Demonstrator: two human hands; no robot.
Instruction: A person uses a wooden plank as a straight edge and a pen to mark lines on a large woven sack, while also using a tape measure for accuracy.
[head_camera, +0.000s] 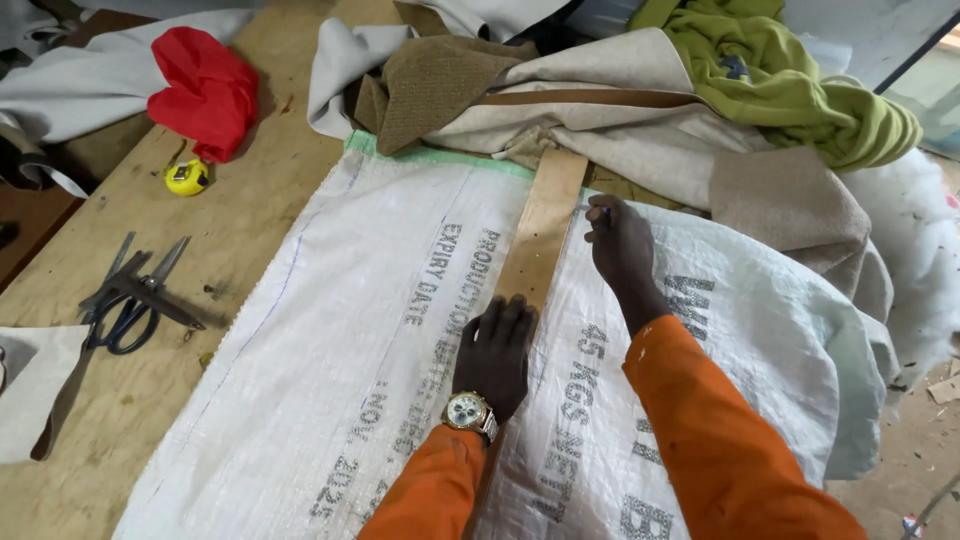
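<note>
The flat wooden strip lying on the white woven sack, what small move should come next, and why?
Probably draw the right hand down along the flat wooden strip toward the body. The left hand presses the strip's near end flat on the white woven sack, and the right fingertips hold something small, too small to identify, against its far right edge.

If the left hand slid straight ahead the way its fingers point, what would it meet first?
The left hand lies flat on the wooden strip, fingers pointing up along it. Going on, it would probably follow the strip into the heap of beige fabric; depth is unclear.
</note>
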